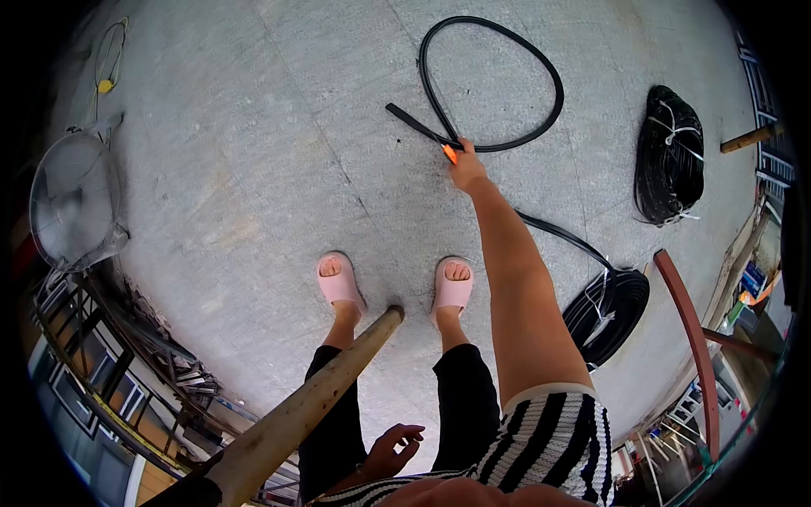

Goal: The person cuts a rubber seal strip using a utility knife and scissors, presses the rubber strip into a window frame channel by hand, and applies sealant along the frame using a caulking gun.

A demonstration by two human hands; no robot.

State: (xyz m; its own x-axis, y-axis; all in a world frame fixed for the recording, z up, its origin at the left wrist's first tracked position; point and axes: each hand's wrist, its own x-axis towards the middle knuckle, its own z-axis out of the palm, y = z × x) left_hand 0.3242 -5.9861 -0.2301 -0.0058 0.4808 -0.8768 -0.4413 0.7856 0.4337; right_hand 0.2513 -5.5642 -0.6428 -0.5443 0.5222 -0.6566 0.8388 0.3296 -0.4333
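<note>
My right hand [468, 171] reaches forward, low over the floor, its fingers closed around an orange-handled knife [449, 155]. The knife's thin tip points up and left, beside a black rubber strip [414, 125]. That strip forms one large loop on the floor, and its flat cut end lies to the left of the hand; whether my fingers also touch it I cannot tell. Another stretch of it passes behind my forearm toward a black coil [610, 313] tied with white string. Near my waist, my left hand [393, 448] hangs with loosely bent fingers apart, holding nothing visible.
A second tied black bundle [670, 156] lies at the right. A worn pole [312, 401] slants up close to my left leg. A large caged fan [76, 201] stands at the far left. A reddish-brown beam [688, 338] lies at the right edge.
</note>
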